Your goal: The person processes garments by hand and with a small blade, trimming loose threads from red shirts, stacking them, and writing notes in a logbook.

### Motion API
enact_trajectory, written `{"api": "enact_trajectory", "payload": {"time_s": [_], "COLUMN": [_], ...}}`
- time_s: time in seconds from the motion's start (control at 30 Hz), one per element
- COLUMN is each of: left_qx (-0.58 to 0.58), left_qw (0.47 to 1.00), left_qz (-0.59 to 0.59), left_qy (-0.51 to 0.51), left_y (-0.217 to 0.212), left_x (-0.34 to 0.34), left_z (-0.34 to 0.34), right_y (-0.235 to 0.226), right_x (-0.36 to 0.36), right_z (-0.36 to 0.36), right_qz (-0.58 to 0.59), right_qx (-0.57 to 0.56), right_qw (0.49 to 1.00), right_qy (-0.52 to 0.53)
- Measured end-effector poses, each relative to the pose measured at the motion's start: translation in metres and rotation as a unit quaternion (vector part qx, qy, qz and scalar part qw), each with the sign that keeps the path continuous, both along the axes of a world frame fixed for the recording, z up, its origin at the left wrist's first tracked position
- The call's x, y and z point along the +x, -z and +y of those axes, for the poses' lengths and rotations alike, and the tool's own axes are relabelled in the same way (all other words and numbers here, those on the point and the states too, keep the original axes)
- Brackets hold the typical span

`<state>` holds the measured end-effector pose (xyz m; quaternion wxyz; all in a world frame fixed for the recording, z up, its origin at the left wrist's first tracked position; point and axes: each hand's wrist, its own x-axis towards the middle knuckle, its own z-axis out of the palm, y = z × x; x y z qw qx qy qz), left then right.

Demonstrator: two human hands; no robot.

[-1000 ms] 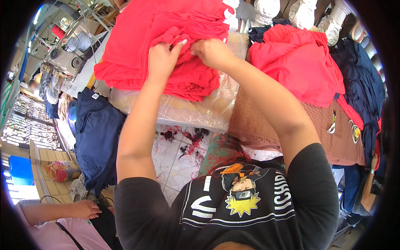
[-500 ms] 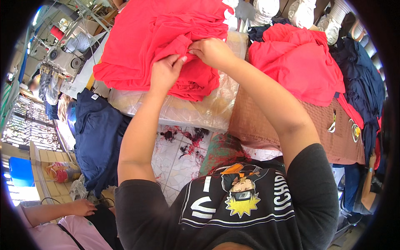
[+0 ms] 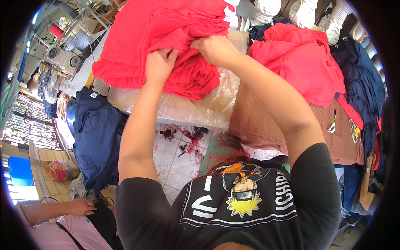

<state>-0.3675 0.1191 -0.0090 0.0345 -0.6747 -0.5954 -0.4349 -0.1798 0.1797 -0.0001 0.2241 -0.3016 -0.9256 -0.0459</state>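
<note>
Left grip [image 3: 160, 64] and right grip [image 3: 215, 50], both in a pinch on red cloth [image 3: 180, 38], red heap [image 3: 296, 68] to their right

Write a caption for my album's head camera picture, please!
Left hand and right hand pinching folds of a red fabric pile on clear plastic wrap.

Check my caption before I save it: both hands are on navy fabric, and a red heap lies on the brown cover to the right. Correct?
The colour is wrong: the left hand and right hand are on red fabric, as the head view shows. The red heap is on the brown cover to the right.
</note>
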Motion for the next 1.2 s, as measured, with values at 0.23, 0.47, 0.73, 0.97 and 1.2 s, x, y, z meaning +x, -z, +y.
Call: {"api": "enact_trajectory", "payload": {"time_s": [0.23,0.47,0.73,0.97,1.2], "left_qx": [0.153,0.012,-0.009,-0.021,0.146], "left_qw": [0.979,0.998,1.0,0.999,0.988], "left_qz": [0.113,-0.042,-0.02,-0.041,-0.034], "left_qy": [0.073,0.054,-0.005,0.027,-0.03], "left_y": [0.074,0.04,0.005,0.001,0.014], "left_x": [0.016,0.003,-0.021,-0.027,-0.008], "left_z": [-0.031,-0.017,0.023,0.025,0.005], "right_y": [-0.009,-0.002,0.061,0.06,0.013], "right_x": [-0.012,-0.008,-0.014,-0.03,-0.035], "right_z": [0.02,0.015,-0.022,-0.004,0.013], "right_qz": [0.03,0.038,0.062,0.046,0.185], "right_qx": [0.007,-0.033,0.099,-0.11,-0.147], "right_qw": [1.0,0.998,0.989,0.991,0.972], "right_qy": [0.004,0.032,-0.092,-0.065,-0.008]}}
